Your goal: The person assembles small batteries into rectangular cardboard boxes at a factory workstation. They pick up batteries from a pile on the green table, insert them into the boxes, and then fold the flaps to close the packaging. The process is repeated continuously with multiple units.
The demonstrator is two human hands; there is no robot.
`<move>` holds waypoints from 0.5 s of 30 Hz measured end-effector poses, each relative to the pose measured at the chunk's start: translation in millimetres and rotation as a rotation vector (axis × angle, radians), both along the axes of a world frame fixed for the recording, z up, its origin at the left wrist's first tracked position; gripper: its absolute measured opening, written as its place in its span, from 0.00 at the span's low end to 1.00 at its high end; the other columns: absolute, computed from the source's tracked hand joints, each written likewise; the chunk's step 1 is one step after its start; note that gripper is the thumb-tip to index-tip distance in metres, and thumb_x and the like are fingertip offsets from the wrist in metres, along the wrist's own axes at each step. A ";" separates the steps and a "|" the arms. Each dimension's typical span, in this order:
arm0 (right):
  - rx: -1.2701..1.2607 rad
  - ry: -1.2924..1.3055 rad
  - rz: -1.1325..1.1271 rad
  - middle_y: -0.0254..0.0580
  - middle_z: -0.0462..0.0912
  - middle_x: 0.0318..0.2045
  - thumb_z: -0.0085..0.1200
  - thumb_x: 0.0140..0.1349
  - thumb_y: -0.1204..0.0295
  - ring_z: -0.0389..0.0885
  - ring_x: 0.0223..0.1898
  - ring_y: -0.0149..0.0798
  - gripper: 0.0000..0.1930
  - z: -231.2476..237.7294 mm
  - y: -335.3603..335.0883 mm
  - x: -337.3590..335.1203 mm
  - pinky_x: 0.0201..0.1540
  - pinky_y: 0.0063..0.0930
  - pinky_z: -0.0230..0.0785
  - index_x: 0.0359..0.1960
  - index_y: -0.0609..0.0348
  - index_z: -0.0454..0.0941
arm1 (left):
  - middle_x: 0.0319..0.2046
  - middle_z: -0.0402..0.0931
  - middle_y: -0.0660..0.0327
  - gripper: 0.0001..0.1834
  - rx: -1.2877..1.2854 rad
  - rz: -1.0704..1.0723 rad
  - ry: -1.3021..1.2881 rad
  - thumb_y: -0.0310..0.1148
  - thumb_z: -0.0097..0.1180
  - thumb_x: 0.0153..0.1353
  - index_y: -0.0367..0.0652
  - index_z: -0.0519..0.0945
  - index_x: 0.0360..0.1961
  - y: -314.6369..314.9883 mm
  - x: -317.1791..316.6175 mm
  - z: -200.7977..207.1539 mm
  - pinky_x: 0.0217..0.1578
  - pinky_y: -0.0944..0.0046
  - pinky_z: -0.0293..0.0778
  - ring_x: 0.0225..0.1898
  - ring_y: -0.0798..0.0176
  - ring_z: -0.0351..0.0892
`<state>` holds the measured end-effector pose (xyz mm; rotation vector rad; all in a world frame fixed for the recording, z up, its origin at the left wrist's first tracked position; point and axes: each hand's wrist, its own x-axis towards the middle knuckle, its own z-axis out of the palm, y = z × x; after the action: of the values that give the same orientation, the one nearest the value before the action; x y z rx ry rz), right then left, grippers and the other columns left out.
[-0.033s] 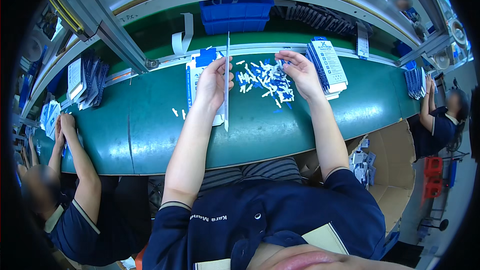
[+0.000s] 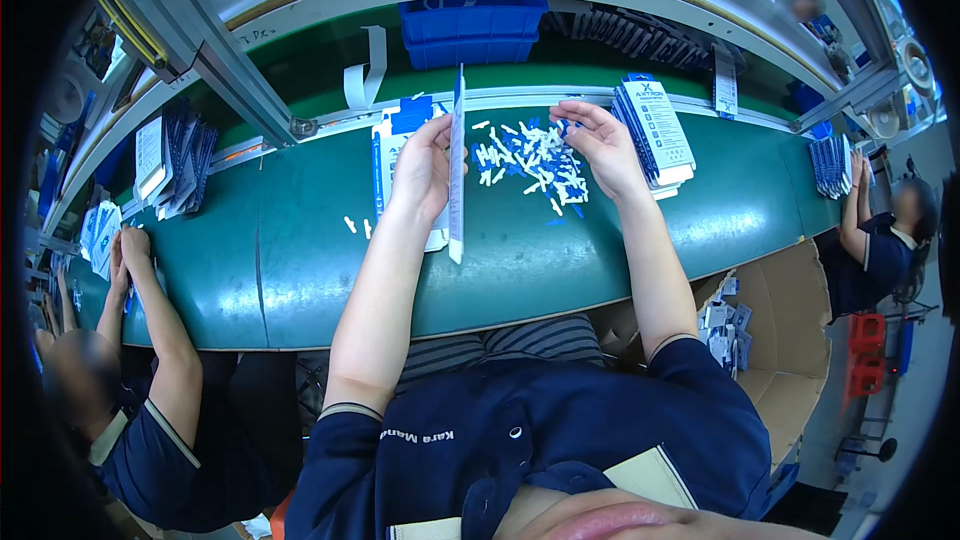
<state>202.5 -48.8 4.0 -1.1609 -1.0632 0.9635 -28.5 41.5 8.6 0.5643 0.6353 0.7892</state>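
Observation:
My left hand (image 2: 424, 168) is closed on a thin, flat carton (image 2: 457, 175), held upright and seen nearly edge-on. Its fingers are partly hidden behind the carton. Behind that hand lies a white and blue carton (image 2: 382, 175) on the green table. My right hand (image 2: 603, 148) is at the right edge of a loose pile of small white and blue plastic pieces (image 2: 530, 162). Thumb and fingers are curled toward each other; what lies between them is too small to make out. Just right of this hand stands a stack of white and blue cartons (image 2: 658, 135).
Under the shelf sit a blue bin (image 2: 470, 32) and a curled white strip (image 2: 368, 70). More cartons (image 2: 180, 165) stand at the left, near a co-worker's hands (image 2: 130, 250). An open cardboard box (image 2: 780, 340) is at my right side. Another person works at the far right.
The carton in my left hand has turned slightly, so a little more of its flat side shows. My right hand has hardly moved.

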 end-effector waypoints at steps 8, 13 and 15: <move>-0.025 -0.059 0.000 0.46 0.74 0.56 0.46 0.64 0.80 0.71 0.58 0.37 0.18 0.9 -1.8 4.2 0.64 0.30 0.57 0.56 0.66 0.70 | 0.34 0.76 0.61 0.08 0.047 0.073 -0.022 0.32 0.48 0.65 0.39 0.74 0.40 -1.9 7.4 -2.6 0.43 0.64 0.72 0.38 0.65 0.76; 0.032 -0.037 0.004 0.43 0.75 0.55 0.48 0.66 0.74 0.72 0.56 0.33 0.16 -3.5 -0.2 -11.7 0.60 0.27 0.60 0.55 0.63 0.73 | 0.36 0.74 0.60 0.07 0.177 0.106 0.005 0.31 0.49 0.65 0.39 0.72 0.40 -5.5 13.2 -10.7 0.44 0.67 0.69 0.40 0.67 0.74; -0.012 -0.034 0.044 0.43 0.75 0.55 0.47 0.68 0.69 0.72 0.55 0.33 0.17 -6.0 1.3 -18.3 0.59 0.26 0.61 0.55 0.63 0.74 | 0.36 0.74 0.61 0.07 0.230 0.131 0.053 0.32 0.49 0.66 0.40 0.72 0.41 -10.8 16.3 -9.4 0.44 0.69 0.68 0.40 0.69 0.73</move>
<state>184.2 -47.5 -2.0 -1.1721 -1.1154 0.9888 -12.2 30.7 -0.8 0.7611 0.6394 0.9802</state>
